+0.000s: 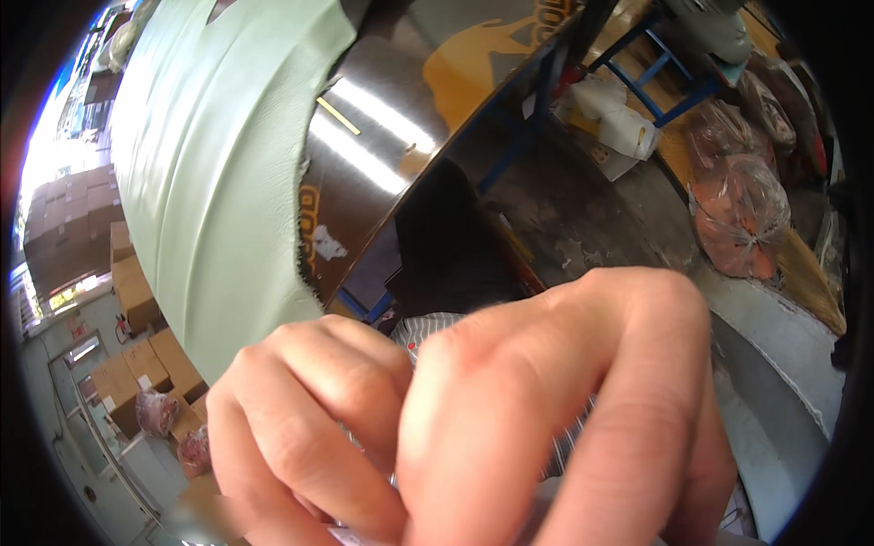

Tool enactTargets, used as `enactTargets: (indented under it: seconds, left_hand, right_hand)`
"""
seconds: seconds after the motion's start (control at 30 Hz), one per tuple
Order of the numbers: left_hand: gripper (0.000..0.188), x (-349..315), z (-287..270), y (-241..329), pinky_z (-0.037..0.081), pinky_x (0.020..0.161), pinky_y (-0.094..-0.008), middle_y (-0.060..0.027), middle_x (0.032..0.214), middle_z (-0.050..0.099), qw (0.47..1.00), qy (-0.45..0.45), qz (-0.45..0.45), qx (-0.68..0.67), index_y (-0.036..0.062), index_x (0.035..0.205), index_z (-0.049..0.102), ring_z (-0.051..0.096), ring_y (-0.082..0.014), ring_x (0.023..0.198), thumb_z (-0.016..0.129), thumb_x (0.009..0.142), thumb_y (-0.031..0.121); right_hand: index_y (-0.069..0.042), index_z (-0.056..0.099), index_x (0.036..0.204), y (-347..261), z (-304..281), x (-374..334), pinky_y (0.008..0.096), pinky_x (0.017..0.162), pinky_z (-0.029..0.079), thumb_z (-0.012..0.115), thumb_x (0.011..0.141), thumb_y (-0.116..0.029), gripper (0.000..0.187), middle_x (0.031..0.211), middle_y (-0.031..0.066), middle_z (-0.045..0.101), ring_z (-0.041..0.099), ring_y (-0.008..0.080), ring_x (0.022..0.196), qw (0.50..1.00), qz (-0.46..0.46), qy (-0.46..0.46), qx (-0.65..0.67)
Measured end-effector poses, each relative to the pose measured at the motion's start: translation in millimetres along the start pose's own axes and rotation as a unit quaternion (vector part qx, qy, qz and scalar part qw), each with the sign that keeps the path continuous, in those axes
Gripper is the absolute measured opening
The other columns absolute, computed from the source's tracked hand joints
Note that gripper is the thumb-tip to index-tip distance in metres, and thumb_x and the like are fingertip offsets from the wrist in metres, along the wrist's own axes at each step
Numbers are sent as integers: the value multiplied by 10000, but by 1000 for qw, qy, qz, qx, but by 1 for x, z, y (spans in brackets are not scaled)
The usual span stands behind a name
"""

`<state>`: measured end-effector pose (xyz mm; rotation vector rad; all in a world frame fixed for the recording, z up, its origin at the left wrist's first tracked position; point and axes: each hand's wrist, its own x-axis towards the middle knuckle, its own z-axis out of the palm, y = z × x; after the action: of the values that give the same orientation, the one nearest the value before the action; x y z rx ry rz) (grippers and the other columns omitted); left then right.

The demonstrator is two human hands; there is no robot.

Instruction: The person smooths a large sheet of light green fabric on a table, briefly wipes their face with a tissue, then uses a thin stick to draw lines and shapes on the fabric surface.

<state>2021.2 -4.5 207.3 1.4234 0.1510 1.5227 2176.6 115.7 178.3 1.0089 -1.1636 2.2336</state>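
My left hand (309,419) and my right hand (546,391) are raised very close in front of me, side by side at the bottom of the head view. Both have bent, curled fingers, and their fingertips are out of sight at the lower edge. Whatever they pinch, if anything, is hidden. Beyond them a pale green sheet of leather (218,182) with a rough edge lies in soft folds over a dark glossy table (373,214). A thin yellow strip (339,116) rests on the table beside the sheet. Neither hand touches the leather.
Blue-framed stool (657,68) at the far right, near a white bundle (614,118). Clear plastic bags of orange-brown material (742,218) sit on the right. Stacked cardboard boxes (137,373) and a pale door (82,428) are at the left. A striped cloth (423,328) shows behind my hands.
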Motion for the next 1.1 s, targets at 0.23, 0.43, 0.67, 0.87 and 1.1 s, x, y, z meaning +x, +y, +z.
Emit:
enactTargets:
  seconds: [0.23, 0.43, 0.67, 0.87, 1.1]
  left_hand:
    - [162, -25, 18, 29, 373, 536, -258, -59, 829, 688, 986, 112, 18, 121, 64, 865, 748, 537, -136, 657, 759, 883, 224]
    - [238, -63, 18, 30, 391, 596, -258, -49, 867, 694, 982, 120, 108, 95, 84, 982, 736, 553, -142, 730, 754, 900, 308]
    - [317, -90, 39, 43, 373, 595, -256, -28, 829, 649, 965, 233, 36, 117, 98, 1025, 677, 532, -135, 733, 739, 892, 378]
    - [346, -93, 46, 30, 364, 588, -267, -21, 815, 616, 948, 289, 65, 120, 99, 990, 655, 513, -139, 724, 722, 885, 422]
    - [408, -101, 22, 16, 366, 588, -273, -30, 794, 615, 968, 182, 136, 102, 68, 997, 648, 515, -140, 709, 714, 869, 449]
  right_hand:
    - [68, 559, 1230, 16, 16, 11, 444, 969, 428, 610, 932, -387, 546, 1224, 191, 574, 597, 311, 1071, 982, 93, -111, -122]
    - [54, 575, 1208, 42, 34, 17, 429, 945, 435, 624, 919, -356, 504, 1203, 177, 581, 597, 299, 1052, 973, 96, -168, -126]
    - [37, 594, 1184, 77, 49, 26, 412, 917, 442, 640, 904, -321, 457, 1178, 161, 588, 598, 285, 1029, 974, 58, -204, -84]
    - [24, 610, 1163, 95, 56, 27, 398, 892, 449, 654, 891, -290, 417, 1158, 148, 594, 599, 273, 1010, 970, 44, -234, -54]
    - [7, 629, 1138, 105, 53, 16, 381, 864, 457, 671, 876, -255, 373, 1133, 132, 601, 600, 259, 987, 963, 55, -260, -43]
